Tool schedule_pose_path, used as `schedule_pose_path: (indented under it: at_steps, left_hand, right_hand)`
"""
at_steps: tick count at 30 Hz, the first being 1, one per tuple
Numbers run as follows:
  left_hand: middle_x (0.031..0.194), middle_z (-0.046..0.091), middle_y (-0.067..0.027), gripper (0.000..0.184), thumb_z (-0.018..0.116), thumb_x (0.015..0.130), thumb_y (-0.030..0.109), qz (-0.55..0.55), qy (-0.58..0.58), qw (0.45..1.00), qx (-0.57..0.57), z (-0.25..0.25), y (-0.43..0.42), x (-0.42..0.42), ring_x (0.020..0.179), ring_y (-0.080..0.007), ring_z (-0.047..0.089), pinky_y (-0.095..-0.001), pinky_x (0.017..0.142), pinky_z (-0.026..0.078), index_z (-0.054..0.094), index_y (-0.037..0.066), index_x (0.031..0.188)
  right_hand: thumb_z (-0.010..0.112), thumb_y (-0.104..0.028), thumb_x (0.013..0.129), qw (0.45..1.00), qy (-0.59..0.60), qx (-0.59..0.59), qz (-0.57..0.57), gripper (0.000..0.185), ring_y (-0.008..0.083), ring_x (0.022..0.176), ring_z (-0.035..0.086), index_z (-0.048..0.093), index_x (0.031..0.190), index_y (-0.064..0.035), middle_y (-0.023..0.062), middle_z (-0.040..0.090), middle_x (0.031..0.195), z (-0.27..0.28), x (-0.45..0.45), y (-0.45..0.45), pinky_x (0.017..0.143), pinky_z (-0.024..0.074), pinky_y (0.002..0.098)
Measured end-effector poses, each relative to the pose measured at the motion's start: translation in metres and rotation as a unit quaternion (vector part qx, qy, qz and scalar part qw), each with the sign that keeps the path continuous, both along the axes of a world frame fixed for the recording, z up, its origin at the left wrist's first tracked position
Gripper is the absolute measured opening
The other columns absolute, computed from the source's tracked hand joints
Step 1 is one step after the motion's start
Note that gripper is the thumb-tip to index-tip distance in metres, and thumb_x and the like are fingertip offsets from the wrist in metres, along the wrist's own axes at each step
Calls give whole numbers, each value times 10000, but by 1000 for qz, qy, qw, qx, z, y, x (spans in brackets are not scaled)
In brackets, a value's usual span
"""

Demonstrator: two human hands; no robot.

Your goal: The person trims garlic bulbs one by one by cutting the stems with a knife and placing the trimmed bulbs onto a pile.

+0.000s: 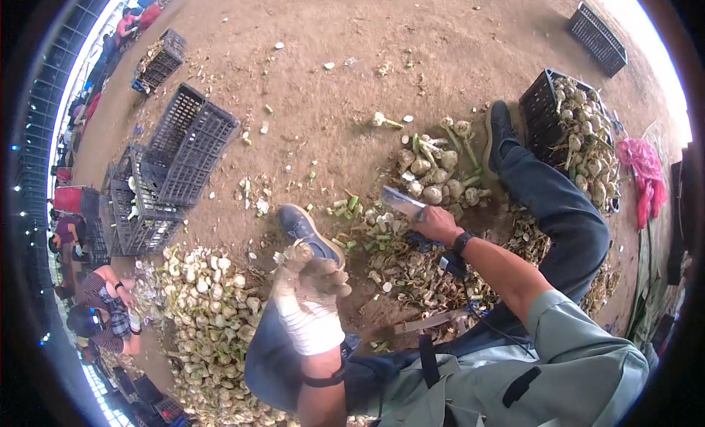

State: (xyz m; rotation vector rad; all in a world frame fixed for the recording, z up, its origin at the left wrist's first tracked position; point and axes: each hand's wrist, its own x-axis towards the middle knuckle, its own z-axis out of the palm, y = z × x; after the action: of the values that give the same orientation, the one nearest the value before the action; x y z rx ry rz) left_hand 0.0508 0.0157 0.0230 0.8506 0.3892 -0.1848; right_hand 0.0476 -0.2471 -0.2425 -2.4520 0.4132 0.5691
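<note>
My left hand [319, 280], in a dirty glove with a white cuff, is closed around a garlic bulb [297, 254] above my left shoe. In my bare right hand [438, 226] is a flat, pale metallic tool [403, 203], its blade pointing up and left. Just beyond the tool lie untrimmed garlic bulbs [433, 166] with green stems. Below my right hand spreads a heap of cut stems and dry leaves [404, 265]. A large pile of trimmed garlic [213, 317] lies to the left of my left leg.
A black crate [543, 115] full of garlic stands by my right foot, beside a pink net bag [646, 177]. Stacked black crates [194, 152] stand at the left. A co-worker in a striped top [95, 295] sits at the lower left; other people are farther back.
</note>
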Motion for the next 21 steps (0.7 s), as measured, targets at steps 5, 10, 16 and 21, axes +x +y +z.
schedule_pose_path:
  at_steps: [5,10,16,21]
  left_hand:
    - [860,698,-159,275,585,940,259,-62,-2,988,140,-3,-16,0,651,-232,685,-325,511,574,616,26,1083]
    - [1044,678,-101,364,716,840,64,-197,-95,939,267,-48,-23,-16,929,-145,640,-276,820,520,603,19,1183]
    - [1198,620,-144,703,803,756,145,-318,-258,776,481,-31,-58,-29,1091,-227,599,-343,993,455,450,-36,1336]
    - [1088,642,-52,504,758,784,103,-316,-250,882,244,-38,-62,-48,991,-144,624,-289,854,527,511,35,1218]
  right_hand:
    - [734,-434,746,994,-24,77,-75,524,359,808,683,664,867,71,265,668,825,-14,6,1,712,533,440]
    - [677,-430,857,891,13,407,-199,407,96,486,492,695,941,-31,-1,538,586,102,-11,-8,470,419,290]
    - [617,-441,922,840,-32,524,-135,420,47,448,412,671,1061,-49,-51,483,570,265,-60,19,409,289,227]
    - [617,-454,914,856,8,506,-101,462,78,495,447,665,893,5,5,530,609,276,-92,13,454,342,267]
